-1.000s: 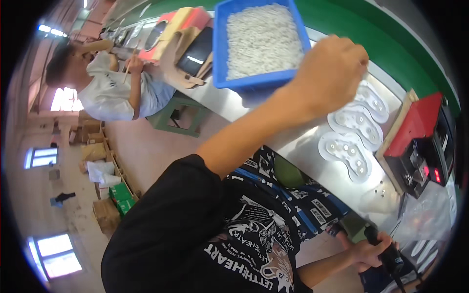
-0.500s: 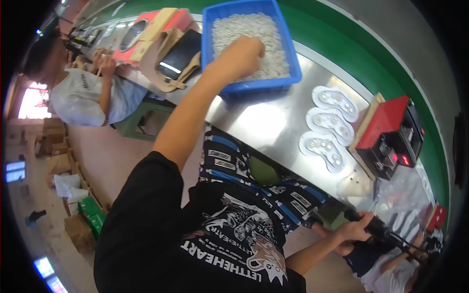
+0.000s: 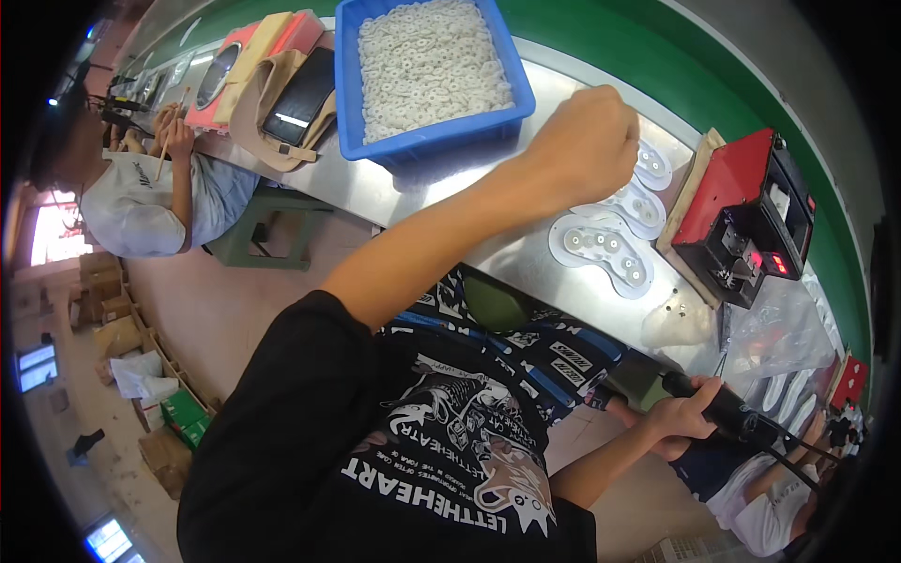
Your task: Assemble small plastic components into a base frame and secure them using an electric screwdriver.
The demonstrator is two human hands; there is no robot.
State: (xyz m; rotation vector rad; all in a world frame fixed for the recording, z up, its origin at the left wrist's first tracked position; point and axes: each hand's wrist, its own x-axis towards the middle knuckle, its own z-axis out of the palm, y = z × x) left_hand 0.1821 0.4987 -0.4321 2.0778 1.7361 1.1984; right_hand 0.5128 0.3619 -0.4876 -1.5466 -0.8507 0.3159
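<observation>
My left hand (image 3: pixel 587 150) is closed in a fist over the table, above the white curved plates; whatever is in its fingers is hidden. Below it lie kidney-shaped white plates (image 3: pixel 574 255), side by side, with round pale washers set in them; the hand covers part of the upper ones. A blue plastic bin (image 3: pixel 413 147), heaped with small white ring-shaped washers (image 3: pixel 427 70), stands left of that hand. Off the table's near right edge, my right hand (image 3: pixel 690 413) is wrapped around a black cylindrical tool (image 3: pixel 737 418) with dark cords running from its end.
A red and black machine (image 3: pixel 741 211) with a lit display stands on the right of the metal table (image 3: pixel 507 267). Clear plastic bags (image 3: pixel 779 328) lie nearer. At left are a tan holder with a dark tablet (image 3: pixel 300 98) and a seated person (image 3: pixel 141 202); another person (image 3: pixel 751 497) sits lower right.
My left hand has left the blue bin and moved right, closed, over the white plates. The view has shifted slightly. My right hand keeps its hold on the black tool.
</observation>
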